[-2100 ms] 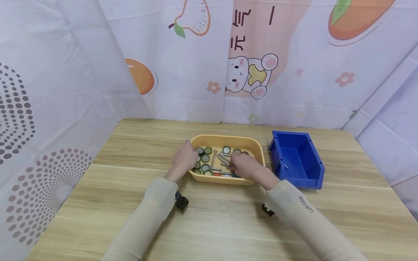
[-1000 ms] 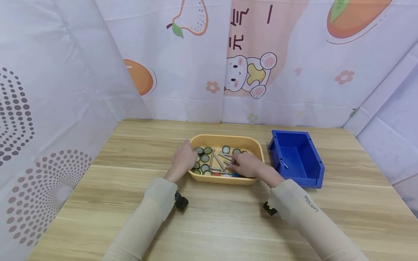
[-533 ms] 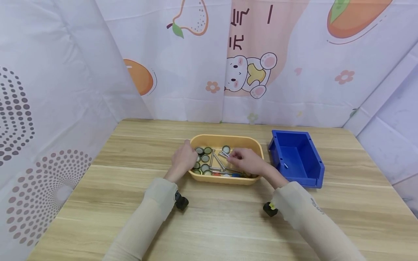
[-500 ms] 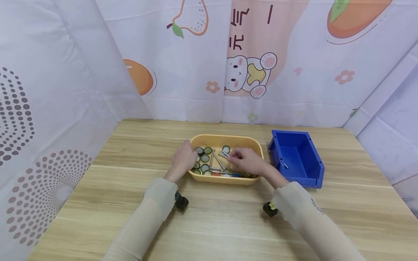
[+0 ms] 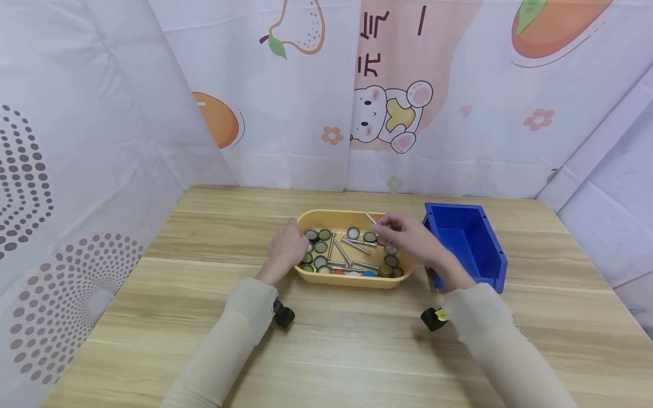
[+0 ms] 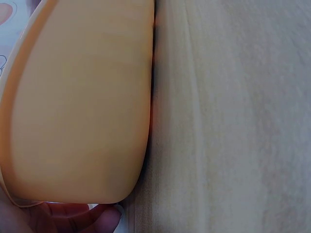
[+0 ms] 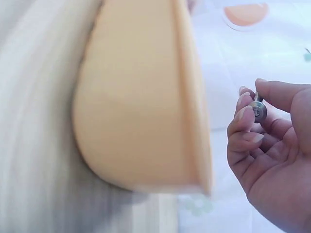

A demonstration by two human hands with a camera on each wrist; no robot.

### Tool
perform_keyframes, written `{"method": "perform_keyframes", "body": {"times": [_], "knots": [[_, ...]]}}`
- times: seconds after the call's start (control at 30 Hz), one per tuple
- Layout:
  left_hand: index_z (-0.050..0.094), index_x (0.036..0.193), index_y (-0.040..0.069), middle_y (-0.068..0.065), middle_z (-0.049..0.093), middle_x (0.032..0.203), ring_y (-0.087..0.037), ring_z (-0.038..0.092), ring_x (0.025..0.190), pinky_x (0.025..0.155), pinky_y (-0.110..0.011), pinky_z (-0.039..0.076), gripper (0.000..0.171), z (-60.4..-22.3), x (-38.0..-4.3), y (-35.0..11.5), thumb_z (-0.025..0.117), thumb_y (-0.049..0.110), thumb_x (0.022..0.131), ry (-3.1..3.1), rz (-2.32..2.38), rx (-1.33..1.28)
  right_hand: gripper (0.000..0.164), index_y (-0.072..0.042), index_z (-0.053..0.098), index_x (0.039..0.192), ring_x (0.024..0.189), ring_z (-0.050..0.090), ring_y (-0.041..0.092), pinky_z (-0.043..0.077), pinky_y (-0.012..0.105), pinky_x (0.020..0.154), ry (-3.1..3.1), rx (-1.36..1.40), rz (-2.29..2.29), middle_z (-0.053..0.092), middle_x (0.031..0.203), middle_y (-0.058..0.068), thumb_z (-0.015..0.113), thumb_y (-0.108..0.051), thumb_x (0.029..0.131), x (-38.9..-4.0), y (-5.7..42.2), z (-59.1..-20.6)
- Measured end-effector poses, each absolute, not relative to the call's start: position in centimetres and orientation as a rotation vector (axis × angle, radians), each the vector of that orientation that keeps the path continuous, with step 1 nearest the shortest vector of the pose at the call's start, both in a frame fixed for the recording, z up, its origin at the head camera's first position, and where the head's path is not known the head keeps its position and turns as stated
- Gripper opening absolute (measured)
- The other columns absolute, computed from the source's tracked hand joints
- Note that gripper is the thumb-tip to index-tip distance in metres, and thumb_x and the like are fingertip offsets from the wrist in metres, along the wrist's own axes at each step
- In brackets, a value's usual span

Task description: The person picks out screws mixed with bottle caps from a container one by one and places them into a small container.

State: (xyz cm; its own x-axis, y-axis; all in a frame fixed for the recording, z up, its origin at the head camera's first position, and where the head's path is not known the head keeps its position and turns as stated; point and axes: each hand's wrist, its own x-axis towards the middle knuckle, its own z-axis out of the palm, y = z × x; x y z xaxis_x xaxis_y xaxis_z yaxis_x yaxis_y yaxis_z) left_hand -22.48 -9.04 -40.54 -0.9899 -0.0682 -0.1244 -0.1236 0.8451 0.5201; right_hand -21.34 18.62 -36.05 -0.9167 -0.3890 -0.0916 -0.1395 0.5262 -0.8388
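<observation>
My left hand (image 5: 289, 245) grips the left end of a yellow plastic tray (image 5: 352, 213), fingers curled at its rim. Low in the left wrist view, fingers (image 6: 104, 221) show against the tray's end. Above the tray's right back corner, my right hand (image 5: 415, 238) pinches a silver screw (image 5: 370, 218) between thumb and fingers. Its round head (image 7: 259, 111) faces the camera in the right wrist view. Inside the tray lie several metal screws (image 5: 342, 253) in the middle, several bottle caps (image 5: 320, 247) at both ends, and red, white and blue discs, including a blue one (image 5: 369, 273), along the front.
A blue open-front plastic bin (image 5: 497, 243) stands just right of the tray, partly hidden by my right hand and forearm. Both rest on a wood-grain table (image 5: 347, 340). A printed curtain (image 5: 306, 164) hangs behind the table.
My right hand has risen from among the screws and moved right and back, lifting one screw above the tray. Caps at the tray's right end are uncovered. My left hand stays on the tray.
</observation>
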Motion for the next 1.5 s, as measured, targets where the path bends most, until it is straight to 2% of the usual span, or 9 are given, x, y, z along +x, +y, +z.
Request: {"method": "perform_keyframes", "body": {"times": [0.13,0.3,0.5,0.63,0.93,1.07,1.2,1.5], "knots": [[0.045,0.133,0.002,-0.013,0.063,0.095,-0.028,0.06,0.081,0.066,-0.04,0.047,0.042,-40.6,-22.5,-9.1,0.042,0.022,0.096,2.92,0.842,-0.157,0.033,-0.01,0.064,0.111,0.076,0.057,0.021,0.049,0.032,0.065,2.545,-0.397,-1.34,0.06,0.086,0.004,0.056,-0.04,0.099,-21.4,19.5,-35.3],[0.045,0.131,0.002,-0.011,0.061,0.091,-0.027,0.06,0.076,0.061,-0.036,0.044,0.041,-40.7,-22.5,-9.1,0.043,0.023,0.096,2.911,0.853,-0.16,0.034,-0.008,0.067,0.11,0.075,0.056,0.019,0.049,0.029,0.063,2.641,-0.404,-1.329,0.06,0.084,0.008,0.057,-0.038,0.099,-21.5,20.4,-34.4],[0.044,0.133,0.003,-0.011,0.061,0.091,-0.026,0.06,0.077,0.061,-0.035,0.043,0.043,-40.7,-22.5,-9.1,0.042,0.023,0.096,2.913,0.85,-0.162,0.035,-0.005,0.067,0.109,0.073,0.057,0.018,0.049,0.025,0.061,2.816,-0.374,-1.268,0.06,0.082,0.006,0.056,-0.038,0.099,-21.3,21.8,-32.5],[0.044,0.133,0.002,-0.011,0.061,0.091,-0.026,0.059,0.076,0.06,-0.034,0.043,0.042,-40.7,-22.5,-9.1,0.042,0.022,0.096,2.905,0.866,-0.153,0.034,-0.007,0.067,0.11,0.068,0.054,0.016,0.044,0.026,0.058,2.936,-0.35,-1.168,0.061,0.08,0.006,0.055,-0.038,0.1,-21.1,23.2,-31.6],[0.042,0.136,0.001,-0.01,0.061,0.089,-0.025,0.059,0.073,0.058,-0.033,0.043,0.045,-40.6,-22.5,-9.1,0.043,0.022,0.096,2.897,0.859,-0.157,0.035,-0.003,0.065,0.115,0.065,0.057,0.009,0.047,0.024,0.056,3.017,-0.303,-1.122,0.065,0.079,0.008,0.055,-0.034,0.1,-21.7,26.8,-32.5],[0.042,0.136,0.001,-0.01,0.061,0.088,-0.024,0.059,0.072,0.057,-0.033,0.043,0.045,-40.5,-22.5,-9.1,0.044,0.023,0.096,2.897,0.855,-0.157,0.034,0.0,0.064,0.111,0.061,0.056,0.007,0.047,0.024,0.056,3.043,-0.264,-1.056,0.067,0.079,0.015,0.055,-0.031,0.101,-21.7,28.2,-32.8],[0.041,0.136,0.001,-0.01,0.061,0.088,-0.024,0.059,0.072,0.057,-0.032,0.042,0.046,-40.5,-22.5,-9.0,0.043,0.023,0.097,2.894,0.851,-0.16,0.036,0.004,0.064,0.108,0.06,0.057,0.01,0.047,0.026,0.055,3.029,-0.227,-0.993,0.067,0.078,0.017,0.053,-0.029,0.101,-21.5,29.2,-33.1],[0.042,0.137,0.001,-0.01,0.06,0.088,-0.025,0.059,0.072,0.057,-0.032,0.042,0.045,-40.4,-22.4,-9.0,0.044,0.023,0.097,2.89,0.859,-0.168,0.04,0.01,0.064,0.106,0.061,0.057,0.017,0.041,0.03,0.058,3.015,-0.178,-0.638,0.066,0.07,0.012,0.053,-0.028,0.101,-21.7,30.6,-34.1]]}}
